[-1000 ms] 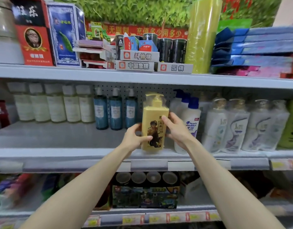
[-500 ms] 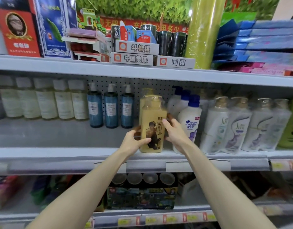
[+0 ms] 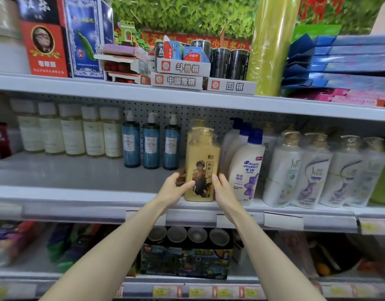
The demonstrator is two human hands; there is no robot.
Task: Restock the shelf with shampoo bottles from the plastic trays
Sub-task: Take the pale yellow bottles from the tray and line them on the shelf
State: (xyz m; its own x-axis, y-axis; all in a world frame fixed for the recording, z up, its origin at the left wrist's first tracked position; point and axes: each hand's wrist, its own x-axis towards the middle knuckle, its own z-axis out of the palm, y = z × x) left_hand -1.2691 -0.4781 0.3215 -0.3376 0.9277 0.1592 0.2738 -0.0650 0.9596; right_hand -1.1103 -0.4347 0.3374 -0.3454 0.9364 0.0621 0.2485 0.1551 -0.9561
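A yellow shampoo bottle (image 3: 202,164) with a pump top stands upright near the front of the middle shelf (image 3: 78,192). A second yellow bottle stands right behind it. My left hand (image 3: 173,190) grips the bottle's lower left side, thumb across the front. On the lower right side my right hand (image 3: 223,191) rests with fingers laid along the edge. To its right stands a white bottle with a blue cap (image 3: 247,168). No plastic tray is in view.
Three blue pump bottles (image 3: 151,144) and a row of pale bottles (image 3: 72,131) stand at the shelf's back left. White shampoo bottles (image 3: 313,172) fill the right. Bare shelf lies left of the yellow bottle. Boxes sit on the top shelf (image 3: 180,74).
The yellow bottle went from lifted to standing on the shelf in front of another yellow one. Both hands slid down to its lower half.
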